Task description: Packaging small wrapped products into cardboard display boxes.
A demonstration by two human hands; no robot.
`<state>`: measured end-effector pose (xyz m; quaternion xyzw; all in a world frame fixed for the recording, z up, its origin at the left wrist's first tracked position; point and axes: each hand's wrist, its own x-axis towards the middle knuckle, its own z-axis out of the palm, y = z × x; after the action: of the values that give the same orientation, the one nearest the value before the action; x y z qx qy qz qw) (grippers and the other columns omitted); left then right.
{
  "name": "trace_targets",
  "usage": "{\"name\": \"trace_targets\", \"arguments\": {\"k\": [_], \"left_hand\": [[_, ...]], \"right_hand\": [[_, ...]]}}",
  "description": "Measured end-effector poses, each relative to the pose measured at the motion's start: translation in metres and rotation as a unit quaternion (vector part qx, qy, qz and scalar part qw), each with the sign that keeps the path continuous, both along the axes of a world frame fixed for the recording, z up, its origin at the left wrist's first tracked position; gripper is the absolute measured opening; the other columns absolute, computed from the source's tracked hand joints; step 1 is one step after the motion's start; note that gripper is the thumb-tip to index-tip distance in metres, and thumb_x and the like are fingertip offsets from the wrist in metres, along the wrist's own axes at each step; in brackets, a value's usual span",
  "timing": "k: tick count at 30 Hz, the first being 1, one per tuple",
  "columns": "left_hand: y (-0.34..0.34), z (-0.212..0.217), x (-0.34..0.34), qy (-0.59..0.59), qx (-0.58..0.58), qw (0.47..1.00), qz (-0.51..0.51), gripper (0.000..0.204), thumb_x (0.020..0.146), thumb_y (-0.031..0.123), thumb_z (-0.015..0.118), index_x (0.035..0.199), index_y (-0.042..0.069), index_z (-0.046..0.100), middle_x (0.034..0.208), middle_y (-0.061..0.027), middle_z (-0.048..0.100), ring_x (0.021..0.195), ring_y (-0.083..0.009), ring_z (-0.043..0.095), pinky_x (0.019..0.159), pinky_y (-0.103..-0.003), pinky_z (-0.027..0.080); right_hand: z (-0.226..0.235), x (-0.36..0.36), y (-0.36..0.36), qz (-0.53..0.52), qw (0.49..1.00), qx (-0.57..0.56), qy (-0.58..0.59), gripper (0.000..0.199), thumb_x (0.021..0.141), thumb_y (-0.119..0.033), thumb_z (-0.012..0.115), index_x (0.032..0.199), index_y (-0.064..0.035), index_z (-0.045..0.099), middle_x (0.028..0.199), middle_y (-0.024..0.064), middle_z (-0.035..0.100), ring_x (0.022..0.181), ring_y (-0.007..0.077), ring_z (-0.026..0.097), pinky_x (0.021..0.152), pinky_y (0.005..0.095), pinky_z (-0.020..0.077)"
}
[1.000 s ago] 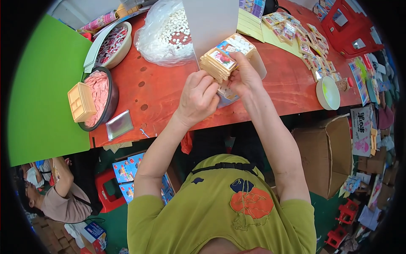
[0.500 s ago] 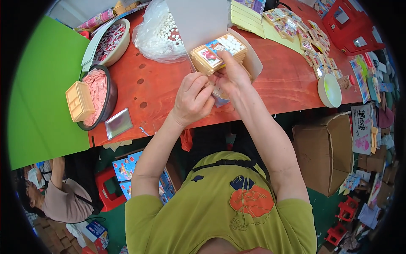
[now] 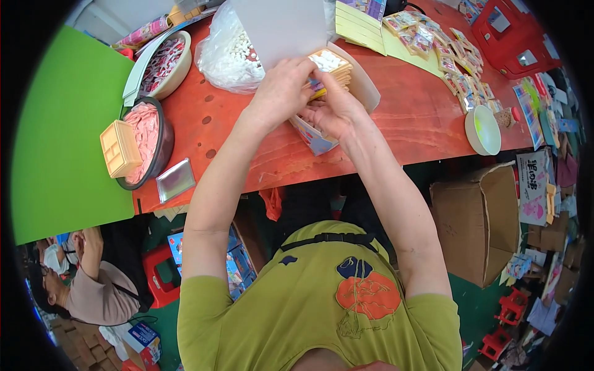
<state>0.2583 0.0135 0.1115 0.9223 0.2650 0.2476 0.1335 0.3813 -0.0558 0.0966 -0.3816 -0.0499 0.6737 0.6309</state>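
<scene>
A printed carton (image 3: 317,141) with its white lid raised stands on the red table in front of me. In it sits a stack of small tan plastic trays (image 3: 341,75), the top one holding white pieces (image 3: 328,60). My left hand (image 3: 279,89) reaches over the stack's left side, its fingers bent round a small tan tray with a colourful printed card, now mostly covered. My right hand (image 3: 337,111) grips the same tray from the right, thumb against it and fingers curled below. The fingertips of both hands meet there and partly hide each other.
At left stand a black tub (image 3: 162,145) of pink packets with a tan tray (image 3: 120,148) on it, and a bowl (image 3: 180,68) of wrapped strips. A bag of white pieces (image 3: 230,52) lies behind. Filled packs (image 3: 461,62) and a pale green bowl (image 3: 482,131) are at right. Another person sits lower left.
My left hand has moved up and forward from beside the carton onto the printed tray. My right hand has come slightly lower, and the tray is now mostly hidden.
</scene>
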Motion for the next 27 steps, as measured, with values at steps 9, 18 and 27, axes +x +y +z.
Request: {"name": "trace_targets", "arguments": {"k": [9, 18, 27], "left_hand": [[-0.008, -0.001, 0.014, 0.029, 0.047, 0.998, 0.026, 0.031, 0.081, 0.002, 0.065, 0.112, 0.005, 0.062, 0.12, -0.012, 0.063, 0.113, -0.0336, 0.06, 0.094, -0.047, 0.048], [-0.013, 0.003, 0.008, 0.116, 0.107, 0.986, 0.054, 0.032, 0.081, 0.007, 0.071, 0.112, 0.01, 0.068, 0.12, -0.0037, 0.065, 0.114, -0.0266, 0.059, 0.094, -0.045, 0.045], [-0.016, -0.002, -0.005, -0.042, -0.024, 0.997, 0.065, 0.023, 0.086, 0.012, 0.073, 0.107, 0.004, 0.071, 0.116, -0.0119, 0.064, 0.107, -0.0287, 0.061, 0.092, -0.039, 0.05]], "right_hand": [[-0.01, 0.021, 0.0, 0.127, 0.981, -0.008, -0.149, 0.055, 0.107, -0.05, 0.038, 0.132, -0.0022, 0.047, 0.114, 0.0216, 0.059, 0.093, 0.0326, 0.068, 0.079, 0.0457, 0.0614], [0.02, 0.058, -0.035, 0.115, 0.923, 0.027, -0.367, 0.046, 0.106, -0.032, 0.05, 0.127, 0.0081, 0.055, 0.107, 0.0242, 0.068, 0.087, 0.0288, 0.073, 0.074, 0.0366, 0.0622], [-0.02, 0.064, -0.005, 0.047, 0.263, 0.226, -0.937, 0.055, 0.087, -0.014, 0.071, 0.14, -0.0122, 0.057, 0.147, 0.0154, 0.05, 0.136, 0.0336, 0.046, 0.106, 0.0477, 0.0437]]}}
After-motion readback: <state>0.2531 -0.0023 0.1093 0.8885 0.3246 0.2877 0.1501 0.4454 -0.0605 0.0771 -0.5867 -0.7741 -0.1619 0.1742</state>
